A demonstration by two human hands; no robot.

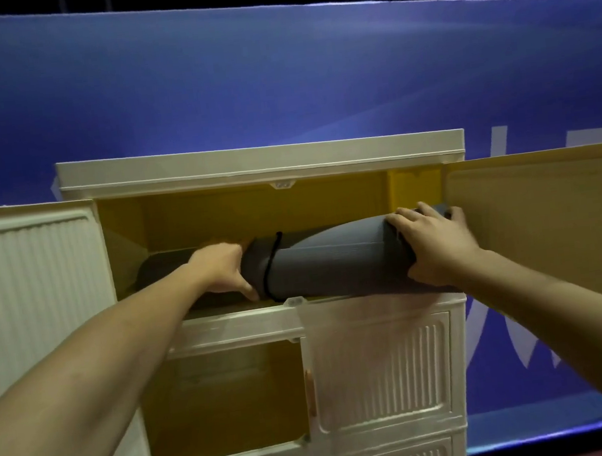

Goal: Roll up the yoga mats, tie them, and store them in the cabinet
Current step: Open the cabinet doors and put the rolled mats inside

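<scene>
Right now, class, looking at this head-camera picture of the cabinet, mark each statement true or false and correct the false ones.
1. The rolled grey yoga mat lies in the cream plastic cabinet's top compartment. True.
2. A red strap ties the mat. False: a thin black cord loops it.
3. The right hand grips the mat's right end. True.
4. Both top doors are closed. False: both stand open.
5. The left hand rests on the cabinet's roof. False: it reaches inside, against the mat.
</scene>
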